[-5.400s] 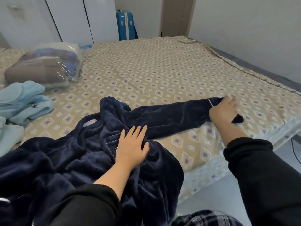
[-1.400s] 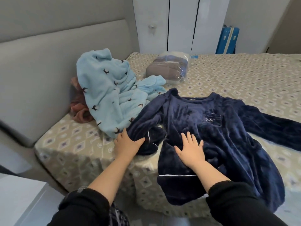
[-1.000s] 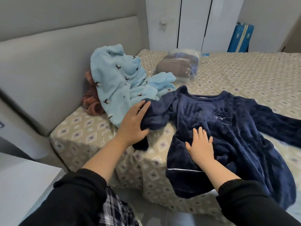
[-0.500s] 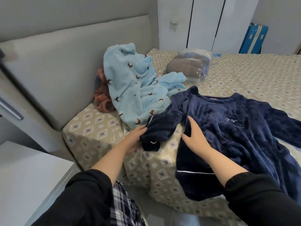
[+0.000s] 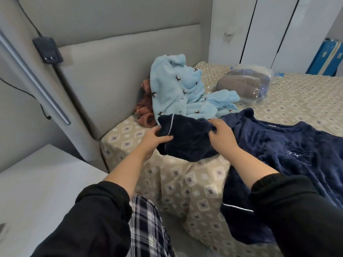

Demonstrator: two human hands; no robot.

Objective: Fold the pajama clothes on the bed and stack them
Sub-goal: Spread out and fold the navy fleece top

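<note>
A navy fleece pajama top (image 5: 289,151) lies spread on the bed (image 5: 193,184), its hem hanging over the near edge. Its left sleeve (image 5: 187,138) is held stretched above the bed corner. My left hand (image 5: 155,137) grips the cuff end with its white piping. My right hand (image 5: 221,135) pinches the sleeve further in, near the shoulder. A light blue pajama piece with dark bird prints (image 5: 181,93) lies heaped just behind the sleeve. A brownish-pink garment (image 5: 145,112) is bunched against the headboard, partly under the blue one.
A grey padded headboard (image 5: 115,71) rises at the left. A clear plastic bag of folded clothes (image 5: 246,84) lies further back. White wardrobe doors (image 5: 269,28) and a blue suitcase (image 5: 326,58) stand behind the bed. A white bedside surface (image 5: 37,191) is at the lower left.
My right hand left the body of the navy top and took hold of the sleeve. My left hand lifted the cuff and drew the sleeve out sideways. The camera swung further left.
</note>
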